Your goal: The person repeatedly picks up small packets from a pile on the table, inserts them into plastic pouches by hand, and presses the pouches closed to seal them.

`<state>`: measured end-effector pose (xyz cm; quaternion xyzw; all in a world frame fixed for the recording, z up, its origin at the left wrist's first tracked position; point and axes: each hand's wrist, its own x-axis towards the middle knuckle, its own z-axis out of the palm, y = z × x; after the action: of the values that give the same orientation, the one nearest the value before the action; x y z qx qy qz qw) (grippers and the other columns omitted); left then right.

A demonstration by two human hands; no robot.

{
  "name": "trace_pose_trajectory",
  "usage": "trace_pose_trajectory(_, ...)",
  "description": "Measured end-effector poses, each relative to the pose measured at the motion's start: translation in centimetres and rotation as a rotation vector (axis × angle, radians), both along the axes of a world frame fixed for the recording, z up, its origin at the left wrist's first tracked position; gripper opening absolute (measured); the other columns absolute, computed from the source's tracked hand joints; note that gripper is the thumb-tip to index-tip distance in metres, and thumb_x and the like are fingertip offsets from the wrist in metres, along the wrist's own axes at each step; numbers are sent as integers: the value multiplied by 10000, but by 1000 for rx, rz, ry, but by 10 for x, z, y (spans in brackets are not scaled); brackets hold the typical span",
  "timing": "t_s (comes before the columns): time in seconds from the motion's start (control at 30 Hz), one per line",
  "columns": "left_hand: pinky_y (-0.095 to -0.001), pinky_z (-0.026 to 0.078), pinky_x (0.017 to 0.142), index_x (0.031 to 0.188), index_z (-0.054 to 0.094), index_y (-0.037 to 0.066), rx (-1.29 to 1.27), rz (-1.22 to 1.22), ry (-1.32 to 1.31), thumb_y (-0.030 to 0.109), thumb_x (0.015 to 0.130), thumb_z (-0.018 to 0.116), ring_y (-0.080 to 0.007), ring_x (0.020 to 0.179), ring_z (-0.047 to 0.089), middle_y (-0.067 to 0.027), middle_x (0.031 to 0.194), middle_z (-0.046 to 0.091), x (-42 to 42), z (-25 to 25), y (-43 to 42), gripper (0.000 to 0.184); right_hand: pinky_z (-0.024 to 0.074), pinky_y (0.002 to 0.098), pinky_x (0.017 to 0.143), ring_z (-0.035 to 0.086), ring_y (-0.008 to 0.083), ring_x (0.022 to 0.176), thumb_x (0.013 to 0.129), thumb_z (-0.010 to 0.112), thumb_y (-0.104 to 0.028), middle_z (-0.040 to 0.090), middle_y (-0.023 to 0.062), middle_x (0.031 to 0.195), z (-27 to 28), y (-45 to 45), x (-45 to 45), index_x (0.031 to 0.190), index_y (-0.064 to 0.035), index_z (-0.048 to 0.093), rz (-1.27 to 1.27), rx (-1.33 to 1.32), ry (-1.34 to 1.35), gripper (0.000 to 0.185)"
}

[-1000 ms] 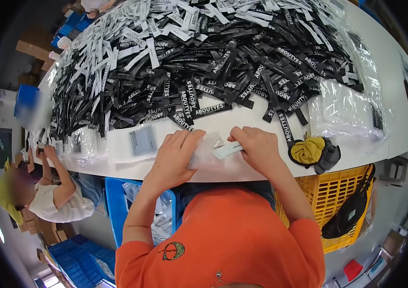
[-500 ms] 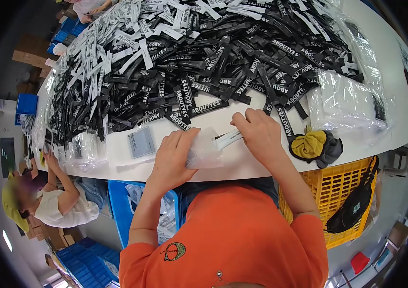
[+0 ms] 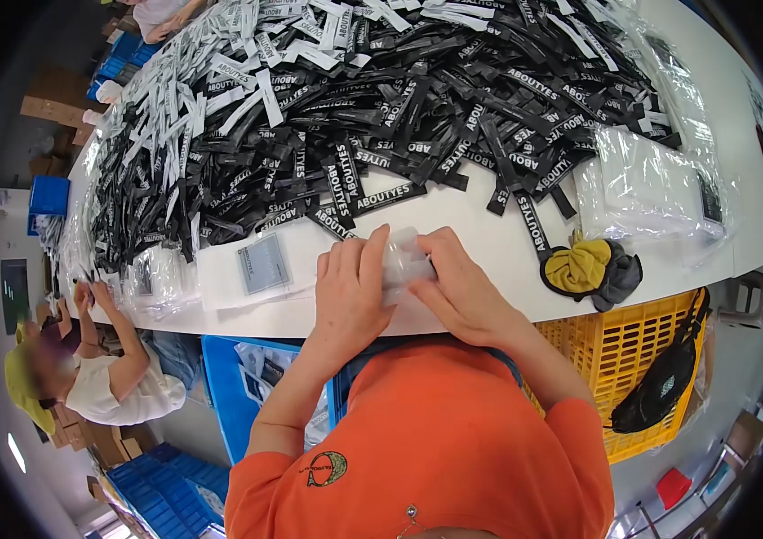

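My left hand [image 3: 353, 289] and my right hand [image 3: 464, 286] are close together at the table's near edge. Between them is a frosted plastic bag [image 3: 406, 260], its left side gripped by my left hand and its right end by my right. No slim packet shows at the bag now; whether it is inside or under my fingers cannot be seen. To the left of my left hand lie flat frosted bags [image 3: 263, 263] with a grey printed panel. Just beyond my hands spreads a big heap of black ABOUTYES packets [image 3: 381, 196], with white packets [image 3: 236, 67] at the far left.
A stack of clear-wrapped bags [image 3: 656, 193] lies at right, near yellow and grey bunched fabric [image 3: 579, 267]. Below the edge stand a blue bin [image 3: 224, 377] and a yellow crate [image 3: 611, 359] with a black pouch [image 3: 660, 386]. Another person [image 3: 134, 382] works at left.
My right hand has come left and down onto the bag's end, and the slim white packet it held has gone from sight. My left hand has shifted slightly right with the bag.
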<state>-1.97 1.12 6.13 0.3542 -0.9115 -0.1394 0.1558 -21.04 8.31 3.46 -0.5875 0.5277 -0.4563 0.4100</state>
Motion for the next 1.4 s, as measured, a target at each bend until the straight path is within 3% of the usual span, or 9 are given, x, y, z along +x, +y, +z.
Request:
trace_pose_trajectory(0.1, -404, 481, 856, 1401, 492, 20, 256, 0, 160, 147, 732, 862, -291, 1009, 593, -135, 1112, 586, -4, 8, 1, 775, 483, 300, 837, 582, 197, 952, 925, 663, -26, 584, 107, 1061, -1, -7, -13, 1175, 17, 611, -52, -69, -1, 259)
trace_pose_trajectory(0.23, -287, 522, 819, 1260, 574, -12, 1103, 177, 753, 95, 932, 748, -130, 945, 634, -75, 1064, 668, 11, -24, -8, 386, 509, 287, 876, 638, 133, 993, 1003, 631, -109, 686, 86, 1098, -6, -7, -23, 1230, -2, 636, -11, 84, -390, 251)
trace_pose_trajectory(0.33, -220, 502, 803, 1135, 615, -22, 1042, 148, 765, 25, 997, 650, -61, 899, 627, -33, 990, 703, 14, -33, -11, 150, 527, 298, 853, 657, 142, 946, 1051, 573, -185, 717, 101, 1084, 6, -5, -31, 1248, 14, 645, 147, 170, -190, 289)
trace_pose_trajectory(0.63, -221, 491, 786, 1080, 636, -4, 863, 198, 719, 35, 982, 675, -62, 853, 628, -15, 948, 698, 3, -35, -5, 112, 528, 368, 796, 736, 324, 904, 1096, 422, -411, 747, 155, 946, -5, -2, -33, 1442, -105, 511, 152, 51, -120, 470)
trace_pose_trajectory(0.8, -227, 488, 773, 1079, 633, 2, 814, 197, 841, 59, 992, 675, -56, 860, 610, -10, 966, 678, -1, -32, -7, 112, 522, 332, 733, 705, 212, 792, 1007, 634, -245, 725, 113, 928, -8, -10, -15, 1350, -75, 571, -305, -161, -261, 388)
trace_pose_trajectory(0.93, -235, 485, 765, 1052, 660, 3, 940, 202, 901, 85, 1001, 670, -55, 854, 593, 4, 963, 654, -4, -31, -11, 97, 500, 293, 633, 638, 120, 734, 896, 754, -90, 659, 50, 842, -16, -8, -16, 1081, -15, 699, -185, -24, -180, 207)
trace_pose_trajectory(0.97, -235, 483, 754, 1037, 671, 3, 922, 171, 829, 91, 1001, 670, -55, 846, 590, 7, 958, 650, -5, -30, -10, 95, 458, 303, 564, 615, 140, 691, 896, 736, -81, 597, 59, 764, -16, -6, -8, 856, 5, 677, -207, -20, -209, 111)
trace_pose_trajectory(1.1, -228, 469, 705, 1000, 714, 5, 864, 99, 724, 105, 997, 676, -55, 814, 577, 18, 918, 640, -10, -36, -4, 107, 398, 337, 533, 519, 201, 568, 875, 746, -68, 533, 105, 711, -19, -9, 12, 774, 6, 551, -380, -251, 72, 232)
trace_pose_trajectory(1.4, -199, 421, 670, 1153, 709, -2, 781, 374, 775, 50, 1014, 569, -31, 765, 513, 51, 853, 633, 41, -22, 4, 204, 432, 250, 605, 519, 56, 691, 959, 710, -152, 610, -21, 751, -18, -12, 46, 878, 5, 645, -161, 250, -610, 188)
